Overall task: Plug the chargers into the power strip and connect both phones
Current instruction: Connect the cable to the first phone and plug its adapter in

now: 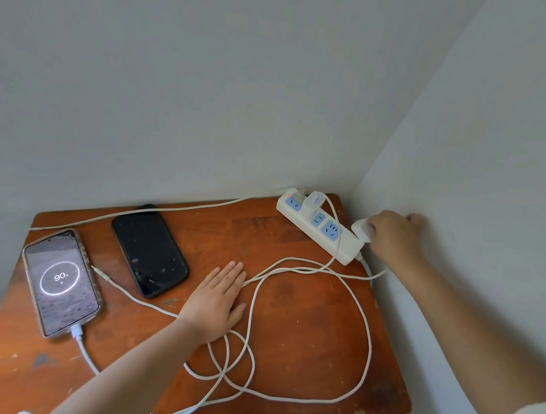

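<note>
Right grip clasps the charger at the power strip's near end.

phones: 2 | chargers: 2 | power strip: 1 | hands: 2

I see the white power strip lying in the far corner, one white charger plugged upright; a second charger at its near end; the lit phone shows 90, cabled; the black phone lies dark, a loose cable tip beside it.
</note>
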Action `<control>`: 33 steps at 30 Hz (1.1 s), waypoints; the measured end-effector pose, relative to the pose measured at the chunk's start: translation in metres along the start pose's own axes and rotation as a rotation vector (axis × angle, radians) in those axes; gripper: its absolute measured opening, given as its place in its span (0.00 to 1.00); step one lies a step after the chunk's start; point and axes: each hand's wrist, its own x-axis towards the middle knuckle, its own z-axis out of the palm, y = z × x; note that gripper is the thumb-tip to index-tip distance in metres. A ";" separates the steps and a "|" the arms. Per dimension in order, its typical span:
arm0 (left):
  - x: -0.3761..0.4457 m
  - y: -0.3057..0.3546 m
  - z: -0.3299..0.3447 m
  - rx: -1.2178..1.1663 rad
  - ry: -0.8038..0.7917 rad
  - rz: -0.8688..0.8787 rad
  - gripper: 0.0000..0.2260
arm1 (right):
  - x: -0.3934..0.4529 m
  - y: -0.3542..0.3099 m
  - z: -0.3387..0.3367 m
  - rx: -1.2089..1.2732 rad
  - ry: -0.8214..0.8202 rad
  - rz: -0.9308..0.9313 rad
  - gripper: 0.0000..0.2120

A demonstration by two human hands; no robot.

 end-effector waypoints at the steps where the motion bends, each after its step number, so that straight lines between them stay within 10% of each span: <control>1: 0.000 0.000 0.000 0.002 0.004 0.000 0.26 | 0.003 -0.002 -0.003 -0.010 -0.049 0.001 0.13; 10: 0.002 -0.002 0.003 -0.004 0.010 -0.002 0.27 | 0.008 -0.002 -0.038 0.481 0.183 -0.044 0.08; 22: 0.000 -0.001 0.001 -0.006 0.013 0.007 0.26 | 0.006 -0.025 -0.017 -0.106 -0.041 -0.229 0.07; 33: 0.000 -0.002 0.001 -0.021 0.025 0.022 0.27 | -0.005 -0.017 -0.017 -0.050 0.175 -0.157 0.06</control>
